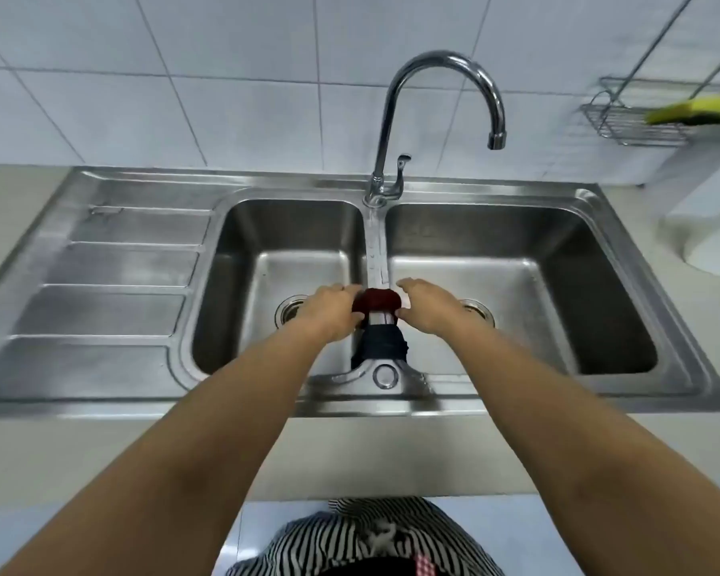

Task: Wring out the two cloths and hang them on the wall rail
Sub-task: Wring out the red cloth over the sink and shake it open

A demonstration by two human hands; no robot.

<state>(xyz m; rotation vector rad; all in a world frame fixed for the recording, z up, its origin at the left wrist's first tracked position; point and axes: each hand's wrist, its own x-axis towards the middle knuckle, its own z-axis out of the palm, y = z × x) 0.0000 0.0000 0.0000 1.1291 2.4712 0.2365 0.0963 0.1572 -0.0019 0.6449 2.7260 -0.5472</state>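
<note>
Head view: I've got the red cloth (377, 300) bunched on the sink divider (376, 247), left hand (331, 311) and right hand (427, 307) gripping either end, dark cloth (381, 347) draped just below.

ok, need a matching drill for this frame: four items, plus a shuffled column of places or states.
Items:
1. cloth
2. sponge
3. tap spout
4. drainboard

Places or states:
A. in the wire rack on the wall
B. over the right basin, no water running
C. left of both basins
D. on the divider, between left hand and right hand

Pairs: 1-D, 2-A, 3-B, 4-C
</note>
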